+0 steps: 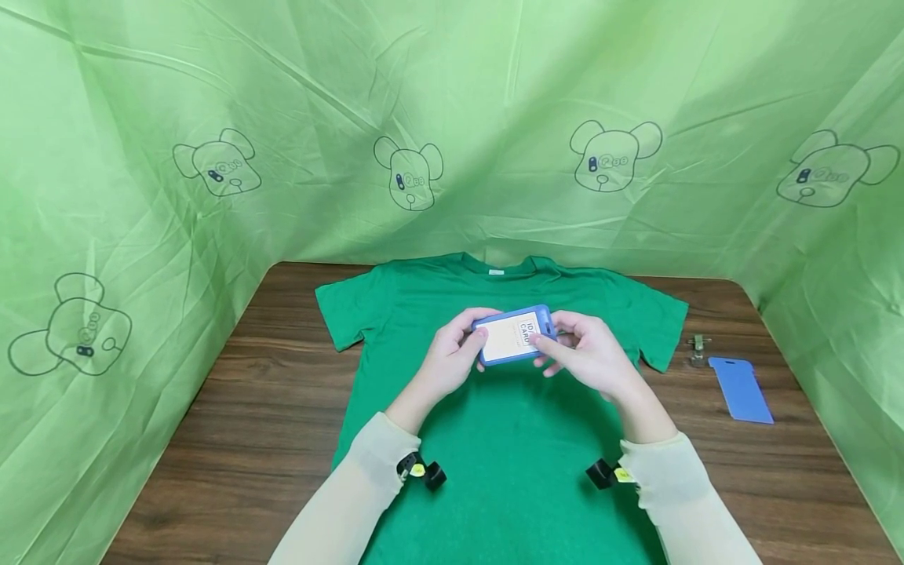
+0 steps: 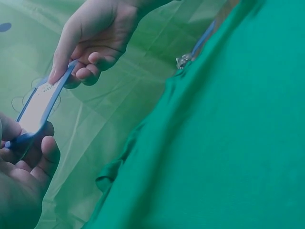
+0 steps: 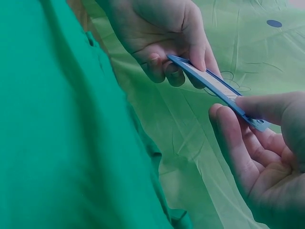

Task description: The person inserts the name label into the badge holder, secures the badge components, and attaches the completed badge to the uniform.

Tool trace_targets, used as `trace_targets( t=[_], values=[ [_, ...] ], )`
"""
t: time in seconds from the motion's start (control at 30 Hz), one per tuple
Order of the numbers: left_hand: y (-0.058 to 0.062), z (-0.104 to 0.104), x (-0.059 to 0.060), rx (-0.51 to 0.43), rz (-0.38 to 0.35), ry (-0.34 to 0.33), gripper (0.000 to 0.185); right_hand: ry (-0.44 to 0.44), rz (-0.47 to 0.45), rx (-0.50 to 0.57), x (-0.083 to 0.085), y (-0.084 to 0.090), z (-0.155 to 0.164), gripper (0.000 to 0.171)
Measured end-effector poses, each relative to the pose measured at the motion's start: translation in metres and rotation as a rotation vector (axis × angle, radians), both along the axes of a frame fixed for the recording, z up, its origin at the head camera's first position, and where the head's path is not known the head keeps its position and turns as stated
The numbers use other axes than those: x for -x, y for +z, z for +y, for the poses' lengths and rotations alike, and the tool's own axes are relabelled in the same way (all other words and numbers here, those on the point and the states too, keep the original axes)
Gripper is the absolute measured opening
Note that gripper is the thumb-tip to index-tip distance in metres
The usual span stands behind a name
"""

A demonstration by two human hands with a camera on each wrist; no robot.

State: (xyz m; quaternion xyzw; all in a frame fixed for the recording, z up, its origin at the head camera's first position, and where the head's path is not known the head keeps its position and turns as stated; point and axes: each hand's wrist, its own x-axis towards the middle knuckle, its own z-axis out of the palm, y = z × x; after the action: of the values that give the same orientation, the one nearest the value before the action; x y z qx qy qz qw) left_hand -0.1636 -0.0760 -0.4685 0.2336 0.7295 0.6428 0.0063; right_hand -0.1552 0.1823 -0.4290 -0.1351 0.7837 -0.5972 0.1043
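Observation:
A blue-framed ID card holder [image 1: 514, 336] with a white card inside is held up over a green T-shirt [image 1: 508, 439]. My left hand [image 1: 452, 353] pinches one end, its thumb on the card's face and its fingers behind. At the slotted end, my right hand [image 1: 586, 349] grips the holder the same way, thumb over the print. In the right wrist view the holder [image 3: 209, 85] shows nearly edge-on and tilted between both hands. The T-shirt lies spread out, collar at the far side.
To the right of the shirt, a flat blue panel [image 1: 741, 391] with a slot lies on the brown wooden table [image 1: 275, 384]. Beside it is a small metal clip [image 1: 698, 348] with a clear strap. Green sheeting [image 1: 494, 94] printed with bear heads walls in the table's back and sides.

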Motion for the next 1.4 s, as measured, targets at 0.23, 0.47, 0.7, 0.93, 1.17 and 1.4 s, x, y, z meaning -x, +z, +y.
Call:
trace_targets(
  t=[0.23,0.47,0.7,0.93,1.17,1.4],
  values=[
    [-0.0003,-0.0003,0.0001,-0.01,0.006,-0.013,0.035,-0.013,0.007,0.004,0.0002,-0.0017,-0.0004,0.025],
    [-0.0007,0.0002,0.0005,0.041,0.054,-0.023,0.054,-0.039,-0.007,0.016,0.0005,-0.0031,-0.0005,0.026],
    [0.0001,0.0003,-0.0002,0.215,0.136,0.028,0.078,-0.042,-0.027,0.042,0.0012,-0.0032,0.0005,0.026],
    [0.0,0.0009,0.0006,0.269,0.167,0.023,0.078,-0.032,-0.052,0.041,0.0022,-0.0038,0.0024,0.029],
    [-0.0024,0.0011,0.0011,0.248,0.157,0.023,0.076,-0.018,-0.066,0.019,0.0022,-0.0026,0.0029,0.029],
    [-0.004,0.001,0.0016,0.224,0.133,0.005,0.076,-0.006,-0.071,-0.007,0.0027,-0.0031,0.0035,0.031]
  ],
)
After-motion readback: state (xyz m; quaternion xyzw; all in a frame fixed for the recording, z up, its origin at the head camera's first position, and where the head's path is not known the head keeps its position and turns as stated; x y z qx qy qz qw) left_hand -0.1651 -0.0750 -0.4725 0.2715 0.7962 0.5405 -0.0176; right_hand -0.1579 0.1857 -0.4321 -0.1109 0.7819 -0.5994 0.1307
